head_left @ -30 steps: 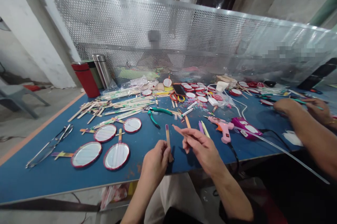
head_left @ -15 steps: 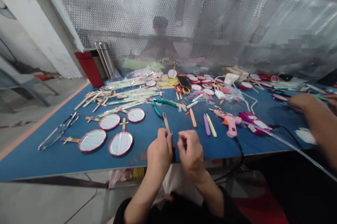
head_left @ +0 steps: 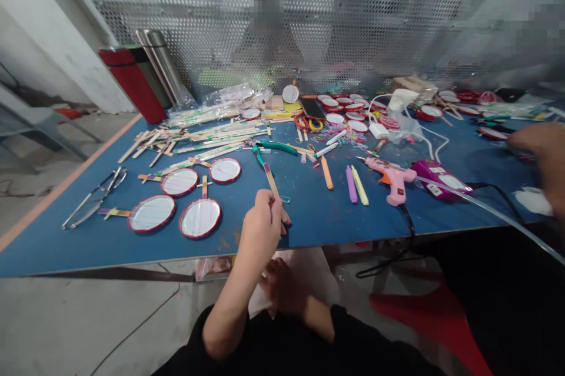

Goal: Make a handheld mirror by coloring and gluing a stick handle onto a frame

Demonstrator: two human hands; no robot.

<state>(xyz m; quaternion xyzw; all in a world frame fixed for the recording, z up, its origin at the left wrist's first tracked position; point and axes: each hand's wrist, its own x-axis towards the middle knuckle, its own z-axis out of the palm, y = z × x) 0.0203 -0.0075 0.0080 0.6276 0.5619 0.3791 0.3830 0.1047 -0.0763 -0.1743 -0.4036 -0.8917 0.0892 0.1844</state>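
Since the earlier frame, the right hand (head_left: 282, 288) has dropped below the table edge, and the wooden stick (head_left: 273, 189) is now held by the left hand (head_left: 262, 224) alone. The left hand is closed around the stick's lower part, with the fingers curled and the stick tilted up and away over the table. The stick's far tip ends just short of the green-handled pliers (head_left: 270, 147).

The right hand lies lower down, on a white cloth (head_left: 291, 276) in front of the person's lap. Its fingers are partly curled, but I can't tell whether they grip the cloth.

Round red-rimmed paddles with stick handles lie on the blue table (head_left: 88, 249) to the left of the left hand, and a pair of scissors (head_left: 93, 204) lies beyond them. Loose sticks are piled further back. To the right are an orange stick (head_left: 327, 173), a purple stick (head_left: 351, 184), a yellow stick (head_left: 359, 185) and a pink glue gun (head_left: 392, 179).

A co-worker's blurred hand (head_left: 541, 149) shows at the right edge, over the table. Two flasks (head_left: 152, 73) stand at the back beside a perforated metal screen (head_left: 309, 11).
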